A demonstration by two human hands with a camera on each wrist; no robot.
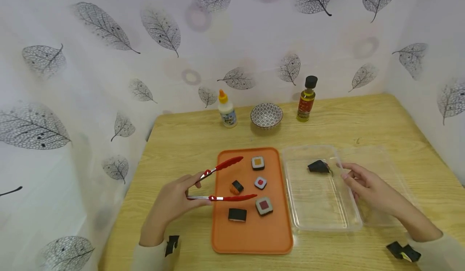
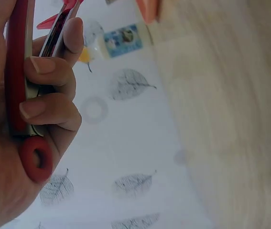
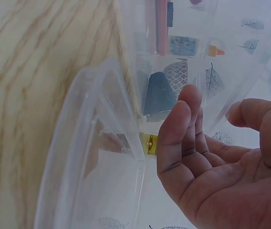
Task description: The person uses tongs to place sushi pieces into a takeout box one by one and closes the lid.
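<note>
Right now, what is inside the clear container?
The clear container holds one dark sushi piece near its far end. The right hand covers part of its right rim.

Leaf-print walls point(image 1: 109, 81), wooden table point(image 1: 363, 121)

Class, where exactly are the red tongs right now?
In the head view, the red tongs are gripped by the left hand, their open tips over the orange tray's left side, around an orange sushi piece.

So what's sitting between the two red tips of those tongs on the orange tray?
In the head view, an orange-and-black sushi piece lies on the orange tray between the open tips of the tongs, which the left hand grips; it touches neither tip.
</note>
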